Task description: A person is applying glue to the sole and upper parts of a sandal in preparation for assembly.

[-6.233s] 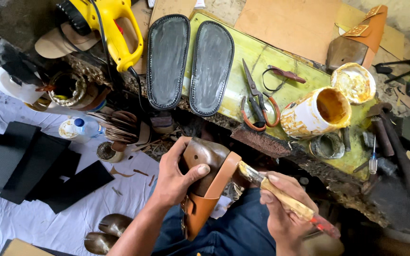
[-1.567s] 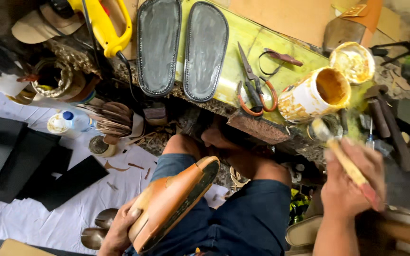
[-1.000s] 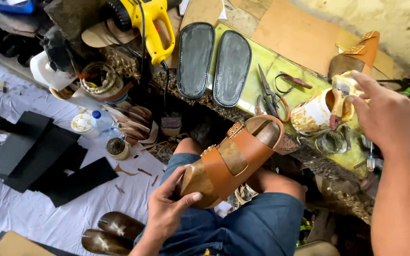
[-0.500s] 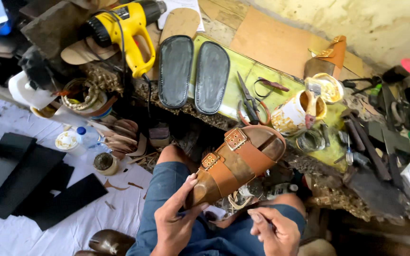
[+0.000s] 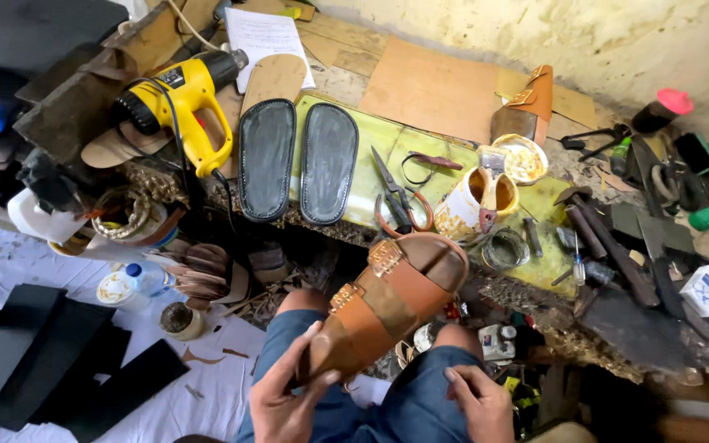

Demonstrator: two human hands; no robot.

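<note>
The left hand (image 5: 289, 402) holds a tan leather sandal (image 5: 387, 308) by its heel end, the grip closed around the heel with the thumb lying on the footbed. The sandal is tilted up and away from the person, its toe pointing toward the bench (image 5: 445, 164), and it hangs in the air above the knees in blue jeans (image 5: 408, 394). Two straps with brass-coloured buckles cross its upper. The right hand (image 5: 479, 404) rests on the right thigh with its grip loose and empty, fingers slightly curled, holding nothing; it is near the sandal but apart from it.

On the bench just beyond the sandal's toe stands a paint-stained glue tin (image 5: 473, 201) with a brush (image 5: 490, 184) standing in it. Beside the tin to the left lie scissors (image 5: 395, 197) with orange-ringed handles, and behind the tin sits a small open pot (image 5: 520, 158) of yellowish paste. Two black soles (image 5: 297, 160) lie side by side on a yellow-green sheet (image 5: 379, 164) at the left part of the bench. A yellow heat gun (image 5: 182, 94) lies at the far left, next to a plain tan insole (image 5: 272, 79). A second tan sandal (image 5: 531, 102) stands on edge at the back. Dark hand tools (image 5: 609, 246) are scattered over the right end. Below, on a white cloth (image 5: 10, 287) on the floor, lie flat black pieces (image 5: 51, 361) and a small plastic bottle (image 5: 137, 279)
</note>
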